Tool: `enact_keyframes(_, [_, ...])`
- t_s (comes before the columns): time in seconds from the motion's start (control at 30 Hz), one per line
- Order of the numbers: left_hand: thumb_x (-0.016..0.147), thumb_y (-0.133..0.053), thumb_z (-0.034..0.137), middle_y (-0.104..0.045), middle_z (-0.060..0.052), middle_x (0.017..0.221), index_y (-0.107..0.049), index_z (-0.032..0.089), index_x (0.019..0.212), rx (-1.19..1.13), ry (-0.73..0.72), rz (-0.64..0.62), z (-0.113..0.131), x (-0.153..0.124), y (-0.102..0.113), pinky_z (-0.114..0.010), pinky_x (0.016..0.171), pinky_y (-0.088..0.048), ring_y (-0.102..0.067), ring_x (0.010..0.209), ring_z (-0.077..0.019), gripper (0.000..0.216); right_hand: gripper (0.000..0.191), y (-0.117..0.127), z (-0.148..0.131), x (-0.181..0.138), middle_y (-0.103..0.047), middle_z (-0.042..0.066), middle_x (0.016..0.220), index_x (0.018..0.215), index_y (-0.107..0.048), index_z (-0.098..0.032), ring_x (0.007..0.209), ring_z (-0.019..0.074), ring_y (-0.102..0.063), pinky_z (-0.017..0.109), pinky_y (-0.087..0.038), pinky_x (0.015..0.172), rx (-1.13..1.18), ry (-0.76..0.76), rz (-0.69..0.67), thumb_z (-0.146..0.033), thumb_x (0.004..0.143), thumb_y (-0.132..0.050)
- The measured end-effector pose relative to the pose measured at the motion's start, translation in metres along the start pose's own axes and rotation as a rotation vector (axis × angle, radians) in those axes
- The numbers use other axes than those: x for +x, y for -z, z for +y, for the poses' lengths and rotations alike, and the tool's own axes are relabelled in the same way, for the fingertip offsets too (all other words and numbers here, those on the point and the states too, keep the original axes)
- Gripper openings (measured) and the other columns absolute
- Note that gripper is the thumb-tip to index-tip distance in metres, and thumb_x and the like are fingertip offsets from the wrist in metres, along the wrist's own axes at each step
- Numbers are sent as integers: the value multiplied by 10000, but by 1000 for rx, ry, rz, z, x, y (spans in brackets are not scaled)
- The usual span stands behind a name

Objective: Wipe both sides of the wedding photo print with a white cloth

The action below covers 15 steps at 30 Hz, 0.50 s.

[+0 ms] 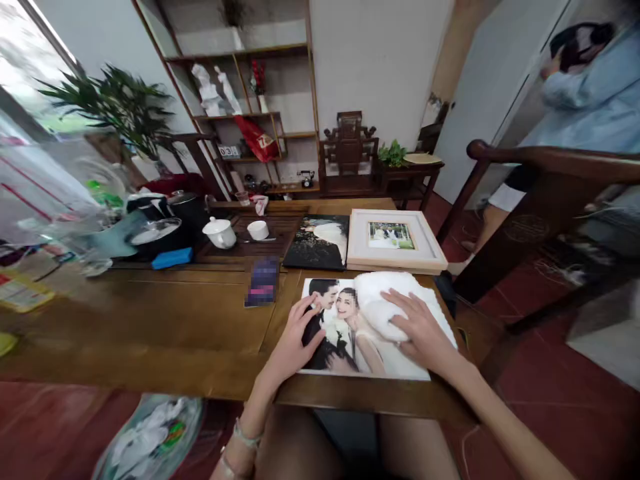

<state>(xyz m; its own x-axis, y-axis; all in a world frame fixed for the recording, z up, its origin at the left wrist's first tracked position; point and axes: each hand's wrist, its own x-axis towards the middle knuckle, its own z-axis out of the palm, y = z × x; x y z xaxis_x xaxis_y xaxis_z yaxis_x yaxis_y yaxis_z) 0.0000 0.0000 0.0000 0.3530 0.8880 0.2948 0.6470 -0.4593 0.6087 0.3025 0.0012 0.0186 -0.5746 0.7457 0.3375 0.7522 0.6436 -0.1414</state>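
1. The left hand (pixel 303 333) lies open, fingers spread, on the left edge of the photo print (pixel 330 343), grasping nothing.
2. The right hand (pixel 420 330) rests on a bunched white cloth (pixel 377 303), fingers apart and slightly bent; whether it grips the cloth, I cannot tell.
3. The print lies flat at the near edge of the wooden table (pixel 200 333); the cloth covers its upper right part.
4. Just beyond the print are a dark picture panel (pixel 320 250) and, beside it, a pale framed picture (pixel 360 243).
5. Farther left stand a lidded white cup (pixel 220 233) and a small white cup (pixel 257 231).
6. Against the back wall, a red bag (pixel 257 139) hangs on the shelf unit (pixel 313 87).
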Motion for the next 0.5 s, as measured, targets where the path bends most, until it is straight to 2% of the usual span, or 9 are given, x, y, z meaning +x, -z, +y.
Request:
enact_keyframes(0.13, [912,-489,428,-198,-51,1570,-291,284,1450,12,36,-77,2,-1,0,-496,1166,-183,-74,1462,-259,591,410,0,0,13,-402,159,1451,941,-623,-167,1340,348,-342,606,-271,1057,-16,-89,-54,19,597,-499])
enact_keyframes(0.23, [895,-508,460,-173,-40,1576,-214,307,1479,33,53,-98,1,0,-1,-512,1161,-179,-55,1462,-273,671,432,2,-10,14,-436,129,1435,995,-641,-181,1325,349,-368,609,-262,1065,-34,-96,-95,19,636,-507])
enact_keyframes(0.43, [890,-516,462,-169,-32,1576,-209,310,1480,48,49,-90,-1,0,-1,-465,1170,-197,-119,1456,-251,683,274,8,-65,-20,-382,105,1475,902,-681,-206,1335,384,-331,614,-254,1065,37,3,-176,-89,676,-582])
enact_keyframes(0.5, [891,-519,451,-183,-30,1574,-214,311,1479,48,39,-94,0,1,-1,-460,1171,-200,-138,1454,-244,677,271,9,-72,-30,-355,75,1494,867,-679,-220,1349,366,-310,601,-236,1077,87,32,-175,-96,650,-575])
